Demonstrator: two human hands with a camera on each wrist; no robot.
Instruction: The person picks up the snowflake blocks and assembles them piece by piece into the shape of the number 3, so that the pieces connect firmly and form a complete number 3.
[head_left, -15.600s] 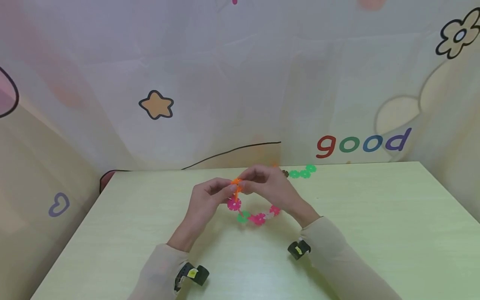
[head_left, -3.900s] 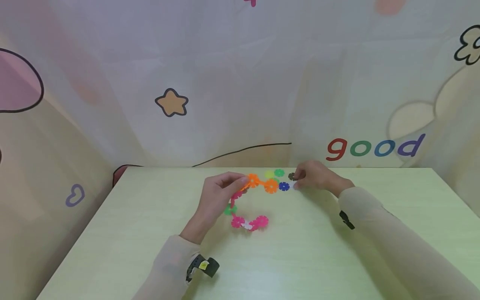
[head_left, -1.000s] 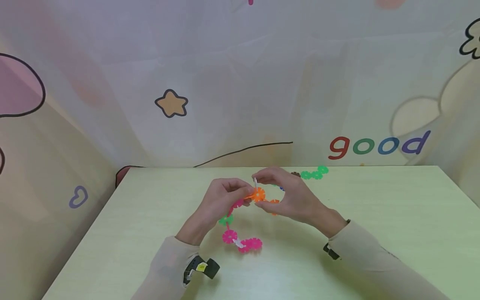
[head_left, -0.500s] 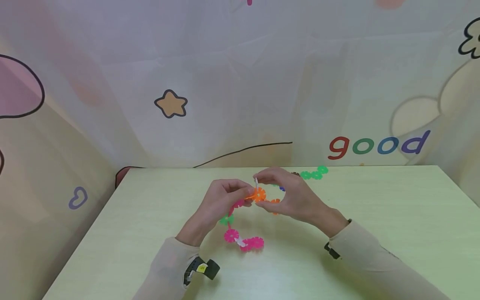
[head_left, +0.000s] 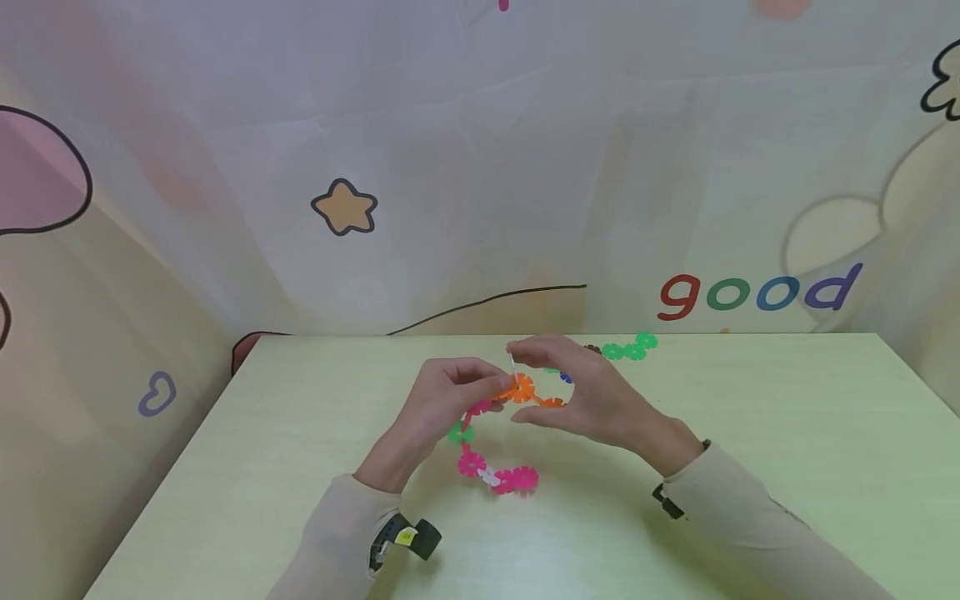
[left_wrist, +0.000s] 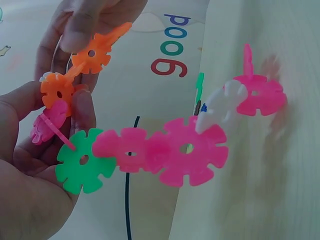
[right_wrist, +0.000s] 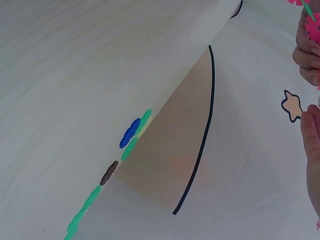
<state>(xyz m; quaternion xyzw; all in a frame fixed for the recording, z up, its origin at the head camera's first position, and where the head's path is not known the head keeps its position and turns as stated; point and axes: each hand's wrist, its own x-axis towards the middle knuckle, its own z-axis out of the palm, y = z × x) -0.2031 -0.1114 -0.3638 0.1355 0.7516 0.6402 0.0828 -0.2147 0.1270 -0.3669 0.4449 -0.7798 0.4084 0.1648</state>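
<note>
A: Fingers first. Left hand (head_left: 442, 400) pinches the chain (head_left: 491, 433) of snap-together plastic flower discs at its top end, thumb and fingertips curled round the orange disc (left_wrist: 57, 91) and the pink one behind it.

B: Right hand (head_left: 581, 396)?

A: Curled too, thumb and forefinger pinching a small white piece (head_left: 512, 363) against the orange disc, second orange disc (head_left: 552, 402) under its palm. Chain is held above the table (head_left: 750, 433); the lower pink discs (head_left: 513, 480) hang down, can't tell if they touch the top.

B: Handling?

A: Looks light. Stiff thin plastic, notched edges, joints held by friction only, so I'd guess it pulls apart if yanked or twisted. Best taken by the flat faces of a disc right beside the joint, not by the dangling tail.

B: Arm pose?

A: Both wrists raised, forearms angled in from the near edge, hands meeting mid-table. Loose green discs (head_left: 630, 347) and blue one (head_left: 566, 377) lie near the far edge, apart from the hands.
</note>
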